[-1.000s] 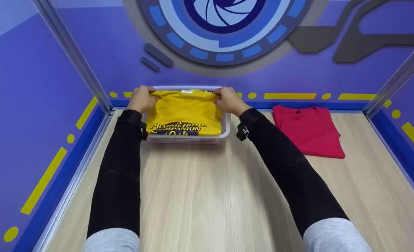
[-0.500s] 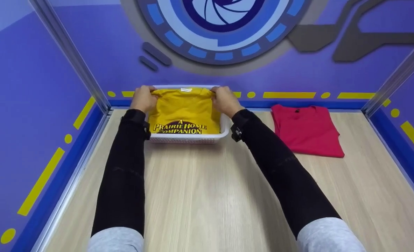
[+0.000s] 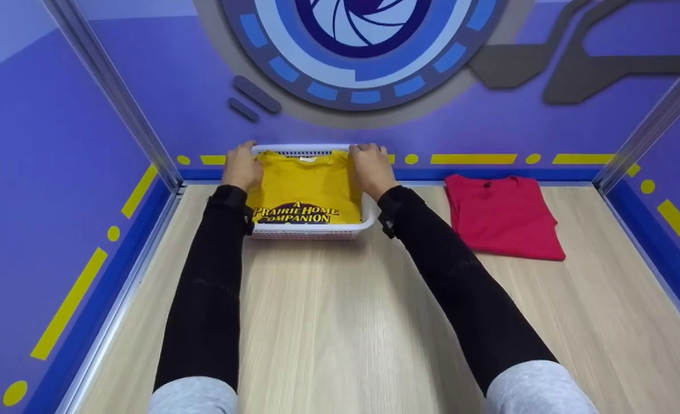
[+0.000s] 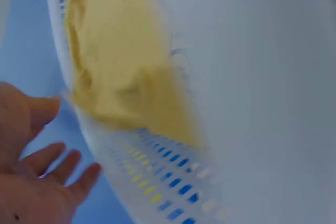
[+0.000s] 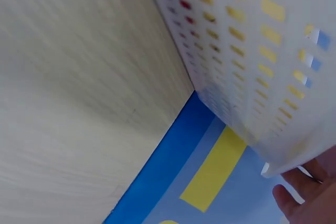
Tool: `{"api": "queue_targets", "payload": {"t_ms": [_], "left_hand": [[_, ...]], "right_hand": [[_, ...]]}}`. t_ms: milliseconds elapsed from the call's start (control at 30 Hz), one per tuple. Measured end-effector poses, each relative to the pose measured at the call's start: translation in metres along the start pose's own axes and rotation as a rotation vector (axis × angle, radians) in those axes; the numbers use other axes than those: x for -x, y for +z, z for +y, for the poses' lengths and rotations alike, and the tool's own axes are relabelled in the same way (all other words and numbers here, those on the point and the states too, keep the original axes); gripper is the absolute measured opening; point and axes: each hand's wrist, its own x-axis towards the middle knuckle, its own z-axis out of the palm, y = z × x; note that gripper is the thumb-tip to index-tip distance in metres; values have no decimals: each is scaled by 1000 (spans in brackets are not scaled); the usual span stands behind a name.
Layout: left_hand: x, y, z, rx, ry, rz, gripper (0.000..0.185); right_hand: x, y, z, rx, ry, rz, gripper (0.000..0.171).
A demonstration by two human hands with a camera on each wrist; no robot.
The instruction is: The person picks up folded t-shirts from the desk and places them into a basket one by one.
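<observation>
Two hands flank the white basket (image 3: 311, 230) at the far edge of my wooden table (image 3: 340, 322), right against the purple back wall (image 3: 161, 86). My left hand (image 3: 241, 167) sits at the basket's left rim and my right hand (image 3: 370, 168) at its right rim, each beside the yellow T-shirt (image 3: 302, 187) that lies folded flat inside the basket, its dark print facing me. In the left wrist view the left hand's fingers (image 4: 58, 163) are spread and relaxed just outside the perforated basket wall (image 4: 157, 171), gripping nothing that I can see. In the right wrist view only the fingertips (image 5: 302, 195) of my right hand show, close under the basket's corner; I cannot tell whether they are curled round the rim or merely near it.

Off to the right, well apart from the basket, a folded red T-shirt (image 3: 503, 215) lies on the table near the back wall. Metal frame posts (image 3: 110, 98) rise at the left and right corners, and blue-and-yellow striping (image 3: 472, 158) runs along the base of the walls. My black sleeves (image 3: 202, 299) cross the bare middle of the table, and nothing lies between them and the basket
</observation>
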Motion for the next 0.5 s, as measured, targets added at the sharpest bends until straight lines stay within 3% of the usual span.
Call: {"api": "queue_targets", "payload": {"t_ms": [100,233,367,500], "left_hand": [[3,0,7,-35,16,-53,48],[13,0,17,-116,72,-187,47],[25,-2,23,-212,110,-344,45],[29,1,25,-278,87,-423,52]], "right_hand": [[4,-1,2,23,-49,3,35],[6,-1,-2,60,-148,-37,36],[7,2,-10,113,-183,-140,33],[6,1,-18,185,-176,-253,40]]}}
